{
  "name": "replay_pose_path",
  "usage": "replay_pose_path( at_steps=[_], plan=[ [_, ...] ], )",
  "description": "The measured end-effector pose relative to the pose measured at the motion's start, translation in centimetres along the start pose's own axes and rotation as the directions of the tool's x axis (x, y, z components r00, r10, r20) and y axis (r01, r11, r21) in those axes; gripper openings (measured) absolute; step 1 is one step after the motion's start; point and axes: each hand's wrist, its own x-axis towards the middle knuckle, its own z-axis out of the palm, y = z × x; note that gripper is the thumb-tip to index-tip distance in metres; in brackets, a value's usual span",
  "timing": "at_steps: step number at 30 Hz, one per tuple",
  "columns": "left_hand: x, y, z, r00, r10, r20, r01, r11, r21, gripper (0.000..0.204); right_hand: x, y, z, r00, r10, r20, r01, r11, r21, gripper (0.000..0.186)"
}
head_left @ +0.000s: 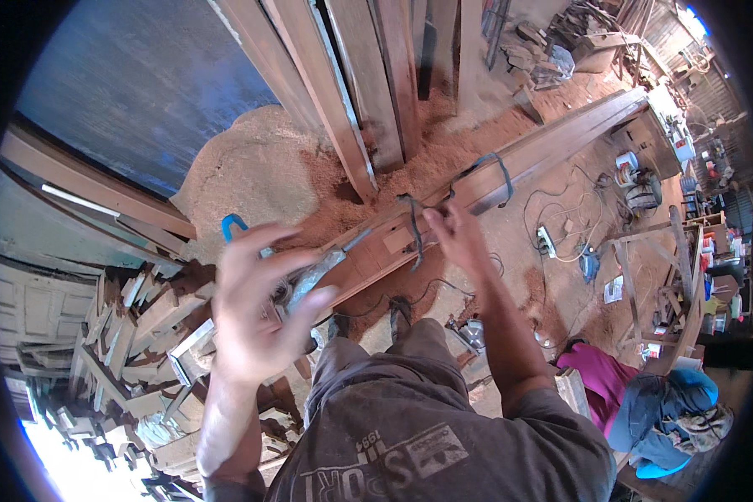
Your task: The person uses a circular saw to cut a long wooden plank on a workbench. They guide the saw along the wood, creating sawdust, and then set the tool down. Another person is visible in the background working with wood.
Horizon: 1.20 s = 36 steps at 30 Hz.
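My left hand (263, 305) is raised close to the camera, blurred, with its fingers spread and nothing in them. Behind it, a long greyish piece (320, 274) lies across the near end of a wooden beam (560, 138), and a blue curved piece (233, 226) shows past the fingers. Over the beam, my right hand (453, 233) has its fingers curled together; what they hold, if anything, is hidden. Beside those fingertips a dark strap (415, 230) hangs across the beam. Another dark strap loop (509, 184) wraps it farther right.
Upright planks (385, 84) lean beyond the beam, standing in sawdust (309, 180). Wood offcuts (142, 335) pile up at left. Cables and a white power strip (545, 242) lie on the floor at right, near a wooden frame (632, 272) and piled clothing (594, 376).
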Motion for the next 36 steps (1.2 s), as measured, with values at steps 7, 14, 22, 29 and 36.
replay_pose_path(
  at_steps=[7, 14, 22, 29, 36],
  plan=[
    [11.4, 7.3, 10.7, 0.954, 0.109, 0.278, 0.09, 0.782, -0.616, 0.038, -2.4, -13.6, -16.5, 0.932, -0.355, 0.069, 0.321, 0.9, 0.295, 0.016],
    [15.0, 8.9, 9.0, 0.895, -0.056, 0.443, 0.276, 0.85, -0.449, 0.052, -5.7, -11.0, -32.3, 0.825, 0.031, -0.565, 0.115, 0.968, 0.222, 0.015],
    [20.2, 6.8, 5.9, 0.887, 0.092, 0.453, -0.035, 0.99, -0.133, 0.041, -10.4, 5.0, -39.8, 0.487, 0.306, -0.818, 0.243, 0.852, 0.464, 0.024],
    [22.2, 6.5, 1.9, 0.921, 0.032, 0.388, -0.046, 0.999, 0.026, 0.039, -11.7, 11.1, -32.5, 0.646, 0.127, -0.752, -0.535, 0.778, -0.328, 0.026],
    [22.0, 11.3, 11.9, 0.686, 0.519, 0.511, -0.536, 0.834, -0.127, 0.041, -5.3, -6.7, -13.5, 0.908, -0.368, -0.202, 0.402, 0.9, 0.168, 0.062]
  ],
)
